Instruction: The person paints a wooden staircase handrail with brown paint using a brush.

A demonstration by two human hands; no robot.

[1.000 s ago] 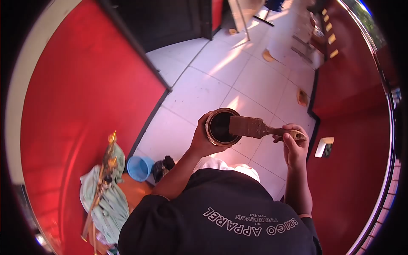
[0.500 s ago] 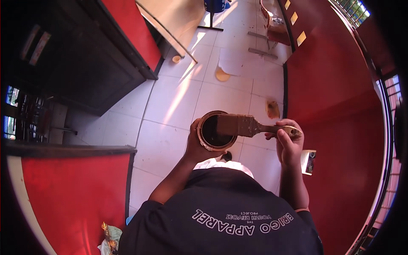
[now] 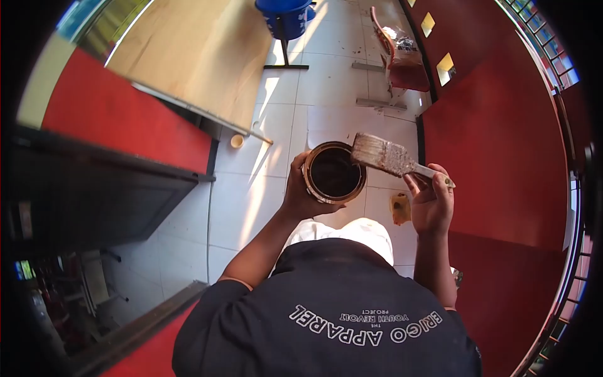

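A round paint can [image 3: 334, 173] with dark brown contents is gripped around its side by my left hand [image 3: 304, 193], its mouth facing up. In my right hand [image 3: 433, 200] is the handle of a wide paintbrush [image 3: 384, 154], thumb and fingers closed on it. The brush has brown paint over its bristles and ferrule. Its bristle end overlaps the right rim of the can in this view. White cloth shows below the can, at my legs.
Red walls [image 3: 496, 163] stand on both sides. A wooden board [image 3: 207, 56] leans in from the upper left. Ahead on the tiled floor [image 3: 245, 217] are a blue bucket [image 3: 284, 7], a red chair [image 3: 407, 72], a small cup [image 3: 237, 141] and a stained yellowish piece [image 3: 400, 208].
The paintbrush has come up out of the can's mouth to its right rim. Both hands have moved slightly forward, and the view has shifted, showing more of the board and bucket.
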